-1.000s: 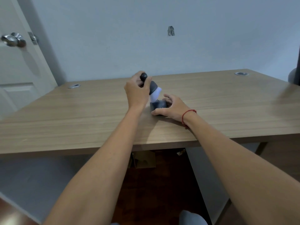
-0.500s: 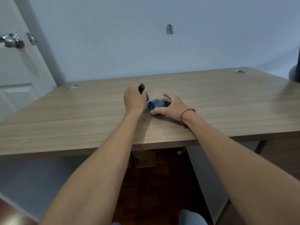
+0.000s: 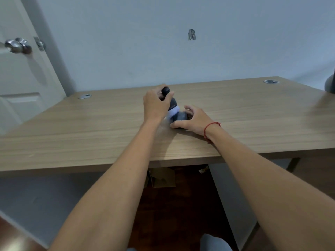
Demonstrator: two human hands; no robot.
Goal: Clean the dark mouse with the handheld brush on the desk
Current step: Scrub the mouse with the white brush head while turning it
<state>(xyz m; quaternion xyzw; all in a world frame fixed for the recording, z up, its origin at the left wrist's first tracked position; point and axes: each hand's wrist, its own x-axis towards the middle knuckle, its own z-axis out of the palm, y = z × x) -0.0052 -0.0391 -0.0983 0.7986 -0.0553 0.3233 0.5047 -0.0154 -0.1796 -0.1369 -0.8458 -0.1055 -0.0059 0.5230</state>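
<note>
The dark mouse [image 3: 181, 117] lies on the wooden desk [image 3: 90, 127] near its middle, mostly covered by my right hand [image 3: 194, 119], which grips it from the right side and pins it down. My left hand [image 3: 156, 103] is closed round the dark handle of the handheld brush [image 3: 171, 105]. The brush is tilted, with its knob end up and its pale bristles pressed against the mouse's left side. A red string circles my right wrist.
Two metal cable grommets sit in the desk, one at the back left [image 3: 84, 96] and one at the back right [image 3: 271, 81]. A white door with a metal knob [image 3: 17, 45] stands at the left. A cardboard box [image 3: 163, 178] lies on the floor under the desk.
The brush went down low against the mouse half a second ago and has now come back up and tilted, bristles still on the mouse. My right hand has stayed on the mouse.
</note>
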